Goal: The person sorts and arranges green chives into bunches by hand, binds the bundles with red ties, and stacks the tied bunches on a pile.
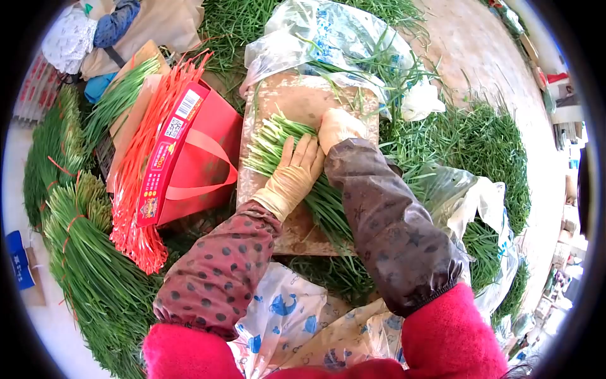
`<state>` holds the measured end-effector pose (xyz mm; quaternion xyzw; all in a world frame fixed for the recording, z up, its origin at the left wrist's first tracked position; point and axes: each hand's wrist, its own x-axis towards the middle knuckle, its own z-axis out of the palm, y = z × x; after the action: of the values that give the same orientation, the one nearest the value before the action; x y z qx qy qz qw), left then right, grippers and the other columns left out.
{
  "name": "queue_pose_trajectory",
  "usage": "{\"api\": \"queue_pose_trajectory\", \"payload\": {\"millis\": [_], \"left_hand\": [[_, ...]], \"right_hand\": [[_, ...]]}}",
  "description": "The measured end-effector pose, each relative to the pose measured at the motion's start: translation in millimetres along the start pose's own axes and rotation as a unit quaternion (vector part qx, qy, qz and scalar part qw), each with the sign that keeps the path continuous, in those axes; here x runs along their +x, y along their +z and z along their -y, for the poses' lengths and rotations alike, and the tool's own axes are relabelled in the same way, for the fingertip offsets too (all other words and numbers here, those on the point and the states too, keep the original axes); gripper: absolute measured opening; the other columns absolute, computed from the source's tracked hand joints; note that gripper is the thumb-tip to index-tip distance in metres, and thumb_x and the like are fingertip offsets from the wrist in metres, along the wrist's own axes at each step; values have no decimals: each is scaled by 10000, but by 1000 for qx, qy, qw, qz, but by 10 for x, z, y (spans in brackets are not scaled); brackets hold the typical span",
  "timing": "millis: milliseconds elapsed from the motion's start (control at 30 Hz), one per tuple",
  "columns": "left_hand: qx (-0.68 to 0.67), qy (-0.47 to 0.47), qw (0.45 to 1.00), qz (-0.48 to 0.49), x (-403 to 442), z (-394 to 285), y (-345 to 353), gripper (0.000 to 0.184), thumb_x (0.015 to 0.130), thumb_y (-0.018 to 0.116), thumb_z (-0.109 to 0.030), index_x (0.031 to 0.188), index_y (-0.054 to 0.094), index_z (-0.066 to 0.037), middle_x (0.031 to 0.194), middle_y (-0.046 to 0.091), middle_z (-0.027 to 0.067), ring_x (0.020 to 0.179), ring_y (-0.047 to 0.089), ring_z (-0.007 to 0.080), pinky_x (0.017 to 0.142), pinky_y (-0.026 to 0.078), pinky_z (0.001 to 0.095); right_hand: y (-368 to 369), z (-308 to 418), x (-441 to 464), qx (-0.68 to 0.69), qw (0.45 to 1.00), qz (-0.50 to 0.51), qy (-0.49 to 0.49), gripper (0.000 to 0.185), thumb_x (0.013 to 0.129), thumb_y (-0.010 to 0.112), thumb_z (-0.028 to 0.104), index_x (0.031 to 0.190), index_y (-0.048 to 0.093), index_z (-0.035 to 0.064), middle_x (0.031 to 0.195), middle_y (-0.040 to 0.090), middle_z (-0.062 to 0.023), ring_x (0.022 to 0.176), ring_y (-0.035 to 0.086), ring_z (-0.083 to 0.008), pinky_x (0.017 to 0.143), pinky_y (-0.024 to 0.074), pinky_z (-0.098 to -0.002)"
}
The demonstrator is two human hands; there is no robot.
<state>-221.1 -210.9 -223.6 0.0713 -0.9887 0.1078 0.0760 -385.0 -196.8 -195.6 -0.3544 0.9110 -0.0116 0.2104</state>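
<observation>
Here, two hands (295, 169) touch one green bundle (267, 146); one board (300, 101) beneath.

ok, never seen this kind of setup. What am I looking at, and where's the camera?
No machine here: it's one picture, from a camera worn on a person's head, looking forward and down. That's why the sleeved arms reach in from the bottom.

On the board lies a bunch of green stalks. The gloved left hand rests on it, fingers extended. The right hand is curled next to it; I can't tell what, if anything, it grips.

Left of the board is a red bag, with red strips alongside; further left, tied green bundles. A clear plastic bag lies at the board's far end.
</observation>
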Motion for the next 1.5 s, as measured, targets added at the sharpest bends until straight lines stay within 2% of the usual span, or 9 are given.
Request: {"api": "queue_pose_trajectory", "payload": {"millis": [233, 433, 600, 667, 767, 833, 933, 1033, 1500], "left_hand": [[-52, -32, 997, -40, -22, 7, 42, 458, 873, 481, -169, 1302, 470, -11, 1457, 351, 225, 1379, 305, 355, 1128, 210, 537], [5, -86, 996, 3, 54, -116, 103, 493, 867, 474, -200, 1308, 457, 19, 1443, 374, 218, 1370, 303, 385, 1136, 196, 535], [-9, -73, 997, 10, -73, -73, 79, 651, 814, 537, -218, 1377, 385, 72, 1475, 307, 225, 1401, 218, 394, 1146, 157, 522], [-75, -16, 971, 227, -11, 82, -355, 824, 733, 650, -241, 1414, 317, 82, 1528, 183, 224, 1438, 84, 404, 1167, 88, 512], [-353, -8, 925, 142, -86, 362, -495, 755, 681, 765, -215, 1341, 465, -1, 1457, 360, 195, 1407, 228, 375, 1171, 147, 462], [-550, -70, 832, -18, -160, 541, -784, 423, 715, 747, -68, 1122, 631, -46, 1183, 635, 142, 1152, 580, 282, 987, 456, 371], [-457, -80, 886, -30, -491, 801, -891, 351, 739, 716, -65, 1083, 650, -96, 946, 702, 92, 880, 678, 243, 763, 540, 340], [-219, 28, 952, 214, -767, 830, -661, 299, 827, 612, -165, 1101, 643, -282, 648, 592, 73, 628, 624, 277, 555, 505, 378], [-277, 61, 867, 409, -805, 411, -246, 202, 842, 592, -284, 974, 686, -163, 782, 664, 132, 752, 656, 340, 642, 509, 438]], "right_hand": [[79, -99, -133, 110, 986, -70, -108, 266, 849, 565, 176, 1083, 689, 155, 1031, 682, -157, 977, 656, -290, 847, 508, -382], [-173, 25, -328, 322, 946, 43, 12, 310, 868, 618, 281, 1076, 670, 58, 969, 685, -180, 954, 661, -302, 838, 499, -349], [559, 196, -639, 436, 846, -305, 22, 172, 834, 638, 183, 961, 693, 81, 858, 675, -176, 811, 656, -348, 725, 520, -382], [453, 216, -708, 444, 832, -332, -7, 82, 801, 643, 121, 839, 670, 52, 763, 641, -194, 736, 623, -386, 665, 500, -417], [439, 89, -708, 404, 858, -311, -64, 112, 816, 626, 123, 897, 657, 51, 771, 636, -181, 774, 608, -381, 697, 475, -444], [435, 49, -702, 356, 884, -290, -82, 104, 823, 625, 133, 896, 648, 63, 769, 637, -163, 780, 605, -366, 710, 460, -447], [441, 70, -680, 354, 865, -341, -99, 81, 826, 625, 150, 837, 626, 70, 742, 631, -149, 760, 603, -357, 701, 454, -452], [426, 54, -668, 359, 875, -312, -93, 104, 835, 613, 168, 800, 602, 71, 730, 623, -149, 761, 599, -360, 696, 448, -461], [391, 48, -675, 384, 874, -291, -58, 132, 844, 598, 199, 809, 617, 73, 740, 634, -160, 771, 608, -369, 706, 455, -460]]}}
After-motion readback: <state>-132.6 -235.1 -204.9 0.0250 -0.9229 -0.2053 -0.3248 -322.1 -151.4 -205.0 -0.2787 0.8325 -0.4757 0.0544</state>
